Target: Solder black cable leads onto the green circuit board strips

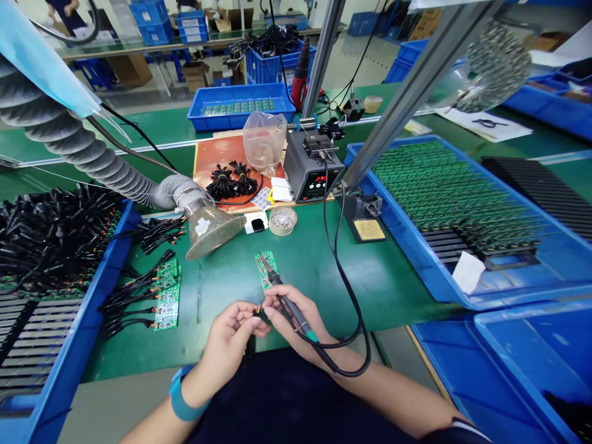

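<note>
My left hand point(235, 330) is closed in a pinch on the end of a small cable point(258, 309) with orange and dark wire tips. My right hand point(296, 314) holds a soldering iron point(296, 312), its grip slanting up and left. The metal tip of the iron lies over a small green circuit board point(267, 264) flat on the green mat. The right fingertips are close to the wire ends; whether they touch is too small to tell. Behind the board stands a round tin point(283, 220) of silvery material, with a black piece on white paper point(257, 223) beside it.
A fume extractor nozzle point(213, 228) hangs left of the board. The soldering station point(312, 166) and iron stand point(365, 219) are behind, with a looping cord. Finished-looking cabled boards point(167, 296) lie left. Blue trays point(104, 271) flank both sides; a metal post point(398, 105) slants at right.
</note>
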Action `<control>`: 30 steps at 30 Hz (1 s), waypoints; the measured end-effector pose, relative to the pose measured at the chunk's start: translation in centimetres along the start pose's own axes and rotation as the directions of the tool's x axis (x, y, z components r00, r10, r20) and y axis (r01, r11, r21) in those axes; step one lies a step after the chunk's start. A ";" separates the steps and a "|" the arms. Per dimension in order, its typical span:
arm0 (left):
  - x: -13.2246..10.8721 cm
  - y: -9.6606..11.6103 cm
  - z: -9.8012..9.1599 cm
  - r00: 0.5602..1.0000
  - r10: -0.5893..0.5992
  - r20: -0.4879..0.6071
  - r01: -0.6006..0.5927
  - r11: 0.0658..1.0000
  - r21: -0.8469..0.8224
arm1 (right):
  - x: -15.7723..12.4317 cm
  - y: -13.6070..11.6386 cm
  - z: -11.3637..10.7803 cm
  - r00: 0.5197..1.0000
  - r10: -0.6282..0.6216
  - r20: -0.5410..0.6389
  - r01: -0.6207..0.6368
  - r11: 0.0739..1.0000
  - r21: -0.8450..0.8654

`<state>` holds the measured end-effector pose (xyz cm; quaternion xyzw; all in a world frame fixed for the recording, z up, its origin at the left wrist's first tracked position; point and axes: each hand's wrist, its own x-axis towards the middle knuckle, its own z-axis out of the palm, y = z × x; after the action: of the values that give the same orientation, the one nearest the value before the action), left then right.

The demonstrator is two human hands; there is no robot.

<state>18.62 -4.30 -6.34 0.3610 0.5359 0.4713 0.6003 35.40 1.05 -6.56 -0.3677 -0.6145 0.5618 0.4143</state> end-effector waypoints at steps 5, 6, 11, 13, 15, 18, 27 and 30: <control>-0.1 0.4 -0.2 0.979 -0.074 0.192 0.105 0.982 -0.154 | 0.0 -0.4 -0.2 0.999 0.026 0.042 -0.026 1.000 0.009; -0.2 0.4 -0.1 0.977 -0.074 0.199 0.106 0.983 -0.152 | 0.0 -0.4 -0.1 0.998 0.023 0.056 -0.025 0.999 0.035; -0.5 0.1 0.4 0.990 -0.037 0.135 0.053 0.992 -0.118 | -0.1 -0.3 0.1 0.997 0.003 0.073 -0.010 0.995 0.097; -0.6 0.1 0.6 0.995 -0.025 0.096 0.034 0.994 -0.103 | -0.2 -0.2 0.1 0.997 -0.005 0.073 0.000 0.997 0.075; -0.7 0.1 0.7 0.998 -0.009 0.062 0.013 0.997 -0.074 | -0.2 -0.1 0.1 0.998 -0.024 0.066 0.020 0.998 0.057; -0.9 0.0 0.9 1.000 0.006 0.025 -0.005 1.000 -0.031 | -0.2 0.2 0.2 0.998 -0.037 0.045 0.036 0.999 0.031; -0.7 0.1 1.0 0.996 -0.042 0.082 0.048 0.997 -0.067 | -0.1 -0.6 -0.2 0.995 0.051 0.089 -0.052 0.999 0.011; -0.5 -0.1 0.7 0.987 -0.108 0.116 0.115 0.992 -0.052 | 0.1 -0.6 -0.5 0.990 0.005 0.139 0.006 0.997 -0.074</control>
<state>19.32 -4.78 -6.18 0.3389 0.5064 0.4312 0.6654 35.86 1.27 -5.98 -0.3427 -0.6625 0.5627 0.3564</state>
